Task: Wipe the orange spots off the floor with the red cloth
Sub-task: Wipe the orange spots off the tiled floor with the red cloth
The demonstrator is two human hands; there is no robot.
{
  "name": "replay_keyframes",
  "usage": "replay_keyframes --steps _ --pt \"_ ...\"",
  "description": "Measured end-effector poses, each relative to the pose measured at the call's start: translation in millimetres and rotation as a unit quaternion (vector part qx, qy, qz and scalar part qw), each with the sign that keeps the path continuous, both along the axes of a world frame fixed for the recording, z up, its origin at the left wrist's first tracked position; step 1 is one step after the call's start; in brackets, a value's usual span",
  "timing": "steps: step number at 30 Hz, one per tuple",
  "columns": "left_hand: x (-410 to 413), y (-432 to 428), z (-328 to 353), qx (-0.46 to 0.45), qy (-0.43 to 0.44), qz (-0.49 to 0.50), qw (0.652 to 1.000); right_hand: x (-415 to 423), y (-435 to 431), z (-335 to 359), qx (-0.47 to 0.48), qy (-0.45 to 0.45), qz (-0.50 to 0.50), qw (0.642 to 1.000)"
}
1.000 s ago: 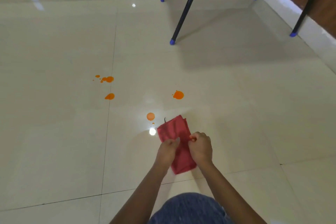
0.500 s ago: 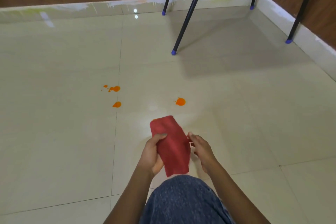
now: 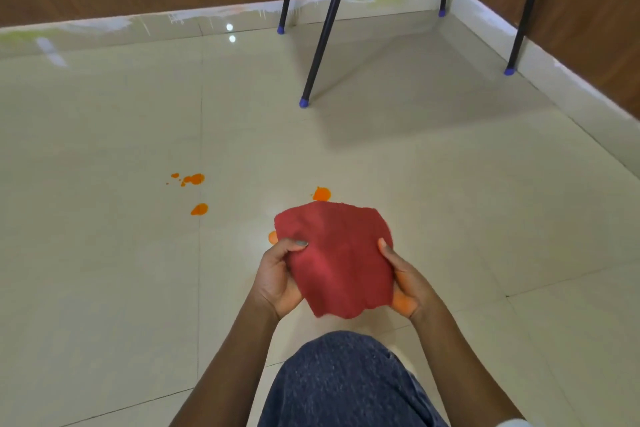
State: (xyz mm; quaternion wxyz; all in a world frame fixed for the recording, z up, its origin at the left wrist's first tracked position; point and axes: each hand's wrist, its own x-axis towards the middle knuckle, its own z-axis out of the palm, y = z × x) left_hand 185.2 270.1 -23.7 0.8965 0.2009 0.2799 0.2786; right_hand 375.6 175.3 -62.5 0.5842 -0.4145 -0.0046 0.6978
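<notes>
The red cloth is spread wide between both hands above the cream tiled floor. My left hand grips its left edge, thumb on top. My right hand holds the right edge, and orange smears show on that palm. One orange spot lies just beyond the cloth's far edge. Another orange spot peeks out at the cloth's left side, partly hidden. To the left are a spot and a cluster of small spots.
Black metal legs with blue feet stand ahead, the nearest one about mid-floor and another by the right wall. White skirting and wood-panelled walls bound the far and right sides. My knee in blue jeans fills the bottom centre.
The cloth was a narrow folded strip held close between both hands; it is unfolded now into a wide sheet, with my hands moved apart to its sides. The view has tilted upward.
</notes>
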Motion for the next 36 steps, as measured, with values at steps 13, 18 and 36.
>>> replay_keyframes --steps 13,18,36 --pt "31.7 -4.4 -33.2 -0.055 0.187 -0.016 0.981 20.2 33.8 88.6 0.053 -0.719 0.229 0.654" --pt "26.8 -8.4 -53.9 -0.092 0.221 -0.029 0.971 -43.0 -15.2 8.0 0.018 -0.748 0.500 0.437" --pt "52.9 -2.9 -30.2 0.164 0.439 -0.106 0.877 42.8 -33.8 -23.1 -0.106 -0.811 0.244 0.521"
